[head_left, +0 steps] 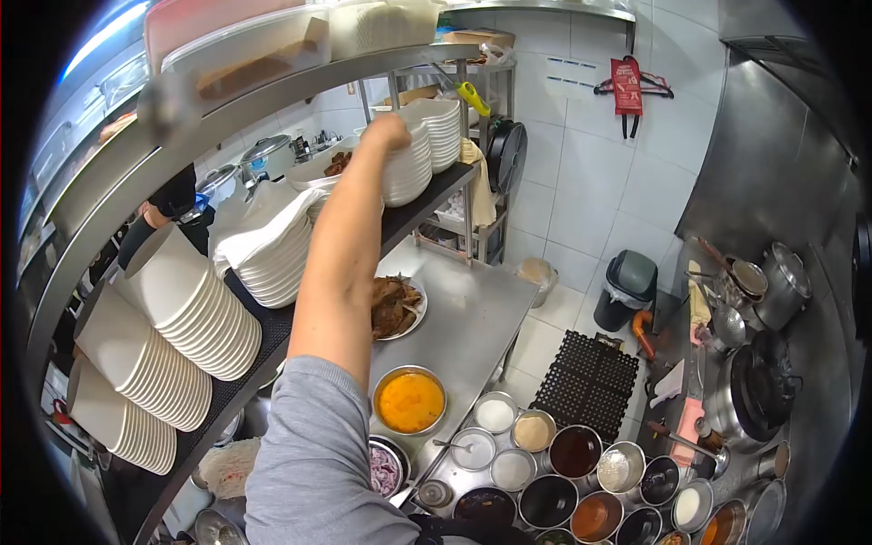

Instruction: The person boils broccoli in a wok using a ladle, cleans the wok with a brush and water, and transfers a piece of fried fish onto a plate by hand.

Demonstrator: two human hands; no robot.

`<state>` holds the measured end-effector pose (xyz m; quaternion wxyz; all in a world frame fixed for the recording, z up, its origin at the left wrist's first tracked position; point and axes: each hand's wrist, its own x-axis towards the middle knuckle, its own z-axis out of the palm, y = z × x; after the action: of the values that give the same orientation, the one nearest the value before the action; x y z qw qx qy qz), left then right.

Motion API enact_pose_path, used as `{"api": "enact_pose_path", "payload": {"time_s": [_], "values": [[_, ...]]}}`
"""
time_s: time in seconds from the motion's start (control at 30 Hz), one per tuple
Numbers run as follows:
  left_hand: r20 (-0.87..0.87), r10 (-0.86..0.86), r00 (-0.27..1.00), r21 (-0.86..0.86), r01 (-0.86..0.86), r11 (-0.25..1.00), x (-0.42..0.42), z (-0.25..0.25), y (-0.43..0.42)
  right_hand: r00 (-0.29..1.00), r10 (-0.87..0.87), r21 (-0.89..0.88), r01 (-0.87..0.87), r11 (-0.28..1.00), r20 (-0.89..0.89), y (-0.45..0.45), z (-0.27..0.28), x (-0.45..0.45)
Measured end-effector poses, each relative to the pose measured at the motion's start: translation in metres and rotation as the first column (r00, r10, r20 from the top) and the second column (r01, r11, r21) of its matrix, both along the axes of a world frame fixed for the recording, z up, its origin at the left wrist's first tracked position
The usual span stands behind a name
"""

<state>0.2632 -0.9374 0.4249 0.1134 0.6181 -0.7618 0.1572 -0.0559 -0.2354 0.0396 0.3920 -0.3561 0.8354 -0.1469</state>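
Note:
My left hand [389,133] reaches up to the shelf, at the top of a stack of white dishes [408,173]. It looks closed over the rim of the top dish, though the fingertips are hidden behind the stack. A second white stack [441,136] stands just beyond. On the near side, a white dish with brown pieces of food [337,163] sits partly behind my forearm. Below the arm, a plate of browned meat [396,307] lies on the steel counter [472,300]. My right hand is out of view.
Stacked white bowls [195,304] line the dark shelf [263,331], under a steel upper rail [272,77]. A bowl of orange-yellow liquid [410,401] and several sauce pots [576,451] stand below. At right are a bin [629,283], a black floor mat [586,381] and pans [758,391].

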Motion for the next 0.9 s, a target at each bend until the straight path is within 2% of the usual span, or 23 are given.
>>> {"api": "enact_pose_path", "payload": {"time_s": [0.03, 0.1, 0.17, 0.23, 0.3, 0.37, 0.4, 0.43, 0.47, 0.5, 0.53, 0.57, 0.6, 0.63, 0.67, 0.7, 0.73, 0.77, 0.83, 0.9], "values": [[0.010, -0.001, 1.000, 0.005, 0.001, 1.000, 0.005, 0.004, -0.004, 1.000, -0.015, 0.070, 0.014, 0.997, 0.019, -0.006, 0.004, 0.001], [-0.235, 0.003, 0.972, -0.052, -0.016, 0.999, 0.009, 0.015, -0.005, 0.998, -0.038, 0.145, 0.031, 0.989, 0.045, -0.016, 0.007, 0.003], [-0.280, -0.032, 0.960, -0.202, -0.027, 0.979, 0.008, 0.013, -0.008, 0.999, -0.016, -0.191, 0.006, 0.982, -0.047, -0.021, -0.002, 0.002], [-0.163, -0.199, 0.966, -0.418, 0.115, 0.901, -0.006, 0.010, 0.017, 0.980, 0.124, -0.355, -0.172, 0.919, -0.153, -0.032, -0.039, -0.016], [-0.072, -0.321, 0.944, -0.569, 0.226, 0.791, -0.025, 0.001, 0.049, 0.994, 0.100, -0.427, -0.107, 0.898, -0.038, -0.066, -0.002, -0.007], [-0.078, -0.464, 0.882, -0.573, 0.341, 0.745, -0.038, -0.014, 0.095, 0.993, 0.119, -0.536, -0.087, 0.840, 0.024, -0.118, 0.061, 0.005], [-0.246, -0.465, 0.850, -0.385, 0.355, 0.852, -0.047, -0.015, 0.131, 0.978, 0.100, -0.538, 0.014, 0.843, 0.183, -0.139, 0.077, 0.006], [-0.410, -0.421, 0.809, -0.186, 0.378, 0.907, -0.060, -0.018, 0.183, 0.950, 0.120, -0.673, 0.113, 0.731, 0.289, -0.160, 0.084, 0.008], [-0.354, -0.641, 0.682, -0.360, 0.533, 0.766, -0.064, -0.049, 0.199, 0.893, 0.168, -0.741, 0.227, 0.632, 0.417, -0.182, 0.094, 0.011], [-0.251, -0.818, 0.517, -0.515, 0.645, 0.565, -0.065, -0.081, 0.212, 0.844, 0.227, -0.770, 0.290, 0.568, 0.486, -0.206, 0.108, 0.013], [-0.209, -0.860, 0.466, -0.511, 0.698, 0.502, -0.068, -0.108, 0.239, 0.818, 0.345, -0.845, 0.284, 0.453, 0.460, -0.230, 0.104, 0.010], [-0.116, -0.899, 0.423, -0.494, 0.760, 0.422, -0.069, -0.137, 0.261, 0.677, 0.349, -0.741, 0.454, 0.495, 0.648, -0.250, 0.122, 0.021], [-0.142, -0.916, 0.375, -0.471, 0.788, 0.396, -0.075, -0.164, 0.285, 0.499, 0.338, -0.599, 0.594, 0.537, 0.798, -0.264, 0.136, 0.032], [-0.153, -0.959, 0.236, -0.474, 0.835, 0.281, -0.078, -0.193, 0.300, 0.497, 0.338, -0.596, 0.585, 0.550, 0.799, -0.274, 0.131, 0.035], [-0.204, -0.949, 0.240, -0.369, 0.879, 0.301, -0.076, -0.223, 0.319, 0.347, 0.252, -0.428, 0.699, 0.573, 0.904, -0.285, 0.120, 0.039], [-0.189, -0.966, 0.176, -0.283, 0.932, 0.225, -0.073, -0.243, 0.330, 0.178, 0.161, -0.239, 0.781, 0.578, 0.971, -0.296, 0.107, 0.043], [-0.262, -0.945, 0.193, -0.075, 0.973, 0.219, -0.062, -0.264, 0.337, 0.269, 0.137, -0.292, 0.711, 0.639, 0.953, -0.297, 0.087, 0.044], [-0.268, -0.941, 0.208, -0.072, 0.970, 0.234, -0.053, -0.275, 0.336, 0.264, 0.054, -0.222, 0.663, 0.714, 0.963, -0.298, 0.053, 0.036], [-0.382, -0.907, 0.176, -0.055, 0.976, 0.212, -0.039, -0.293, 0.328, 0.341, 0.033, -0.252, 0.625, 0.739, 0.940, -0.301, 0.033, 0.054], [-0.458, -0.864, 0.211, -0.045, 0.965, 0.259, -0.018, -0.305, 0.309, 0.306, 0.008, -0.211, 0.637, 0.742, 0.952, -0.309, 0.008, 0.060]]}}
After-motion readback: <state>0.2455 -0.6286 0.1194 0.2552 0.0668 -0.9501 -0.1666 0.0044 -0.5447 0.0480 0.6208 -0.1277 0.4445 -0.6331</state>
